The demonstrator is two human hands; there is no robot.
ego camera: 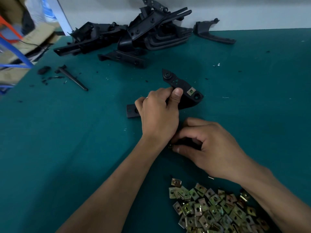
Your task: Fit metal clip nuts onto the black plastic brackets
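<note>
Brass-coloured metal glints at the fingertips of the right hand (204,143), which curls round the near end of the black bracket (182,89) and seems to pinch a clip nut (170,146) against it. Beyond, the left hand (159,111) grips the bracket's middle. Its long axis runs away from the right hand; one fitted nut (191,91) sits at its far end. Nearer than the bracket lies the loose nut pile (212,211).

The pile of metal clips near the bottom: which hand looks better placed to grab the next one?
The right hand, probably. It works just above the clip nut pile, pinching at the bracket's near end. The left hand is farther away, gripping the bracket's middle to steady it.
</note>
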